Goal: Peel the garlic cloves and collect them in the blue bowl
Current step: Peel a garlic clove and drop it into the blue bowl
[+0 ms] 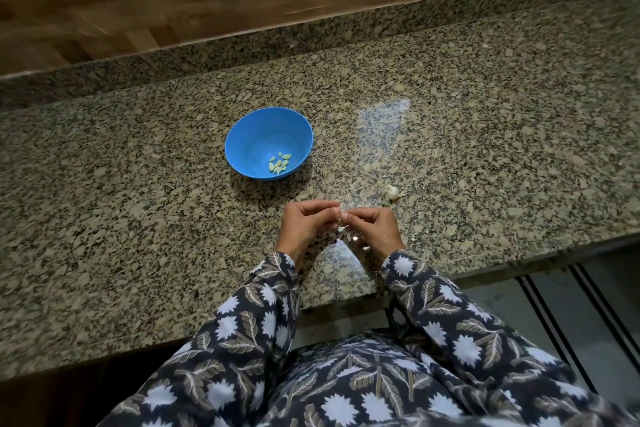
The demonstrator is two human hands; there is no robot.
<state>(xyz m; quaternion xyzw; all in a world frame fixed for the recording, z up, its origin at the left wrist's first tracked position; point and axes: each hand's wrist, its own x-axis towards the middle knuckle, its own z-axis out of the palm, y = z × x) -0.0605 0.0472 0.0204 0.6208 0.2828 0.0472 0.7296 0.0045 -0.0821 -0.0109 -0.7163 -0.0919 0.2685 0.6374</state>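
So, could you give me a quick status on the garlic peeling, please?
Both grips busy: left hand and right hand pinch one clove. Several peeled cloves in blue bowl. Nearby partial bulb blocks nothing.

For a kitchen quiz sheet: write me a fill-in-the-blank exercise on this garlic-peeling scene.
1. The peeled garlic cloves lie inside the ____ bowl.
2. The left hand and right hand together pinch one garlic clove; ____ hand touches the bowl.
3. The partial garlic bulb lies on the countertop to the ____ of the bowl.
Missing words: blue; neither; right.
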